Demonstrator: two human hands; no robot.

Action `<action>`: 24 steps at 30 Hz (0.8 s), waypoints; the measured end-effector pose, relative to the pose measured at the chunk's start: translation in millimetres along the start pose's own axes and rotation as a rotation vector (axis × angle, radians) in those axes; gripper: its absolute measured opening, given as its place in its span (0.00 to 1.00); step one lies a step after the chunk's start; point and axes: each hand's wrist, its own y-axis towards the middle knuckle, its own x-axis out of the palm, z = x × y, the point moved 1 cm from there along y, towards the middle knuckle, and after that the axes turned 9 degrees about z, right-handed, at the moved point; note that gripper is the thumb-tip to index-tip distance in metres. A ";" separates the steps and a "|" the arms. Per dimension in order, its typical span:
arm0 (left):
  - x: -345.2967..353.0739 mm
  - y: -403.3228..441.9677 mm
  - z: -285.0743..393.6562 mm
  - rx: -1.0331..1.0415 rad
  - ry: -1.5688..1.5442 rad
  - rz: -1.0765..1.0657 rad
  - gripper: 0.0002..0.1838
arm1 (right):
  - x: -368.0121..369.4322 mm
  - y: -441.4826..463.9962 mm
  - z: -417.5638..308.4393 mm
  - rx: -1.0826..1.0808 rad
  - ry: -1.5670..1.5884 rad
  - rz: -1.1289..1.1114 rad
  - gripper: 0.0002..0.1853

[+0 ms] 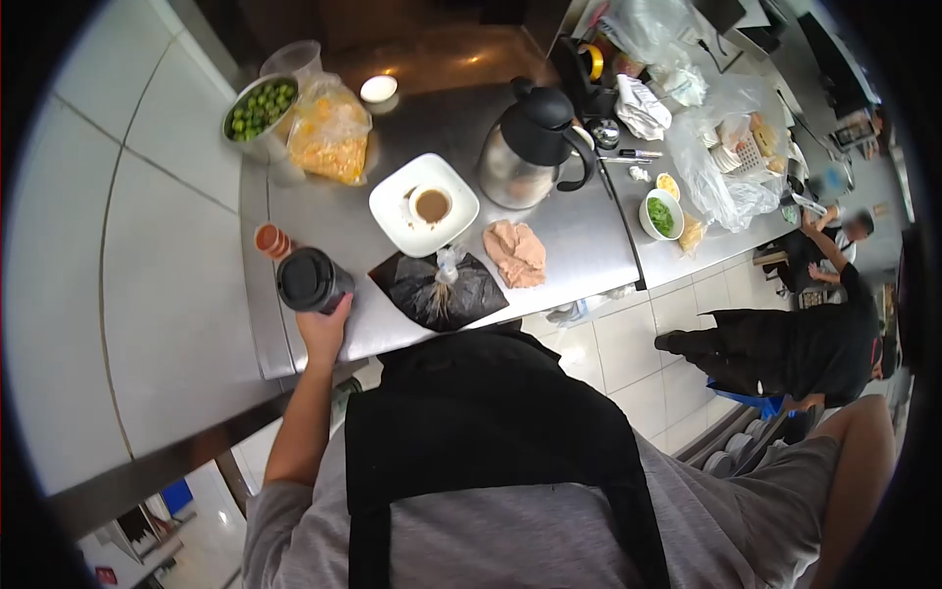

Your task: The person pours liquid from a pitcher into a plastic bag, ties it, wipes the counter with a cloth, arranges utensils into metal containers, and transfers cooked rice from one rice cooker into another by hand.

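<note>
A dark cup with a black plastic lid (310, 279) is clasped around its lower side by the left hand (327, 324) at the near left corner of the steel tabletop (579, 240). Small reddish containers (272, 240) are seen just beyond it, a knotted black plastic bag (442, 296) to its right; the right hand's state cannot be told.

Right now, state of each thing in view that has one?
Dark cup: lidded, in left hand.
Jug: upright, lid on.
Small cup: brown liquid inside.
Square plate: brown spots.
Black bag: tied.
Cloth: crumpled.
Metal pot: holding greens.
Clear bag: filled.
White bowl: holding chopped greens.
</note>
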 end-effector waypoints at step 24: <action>-17.7 -48.8 30.5 -0.027 -0.064 0.275 0.47 | -26.5 10.3 23.8 -0.008 0.048 0.018 0.14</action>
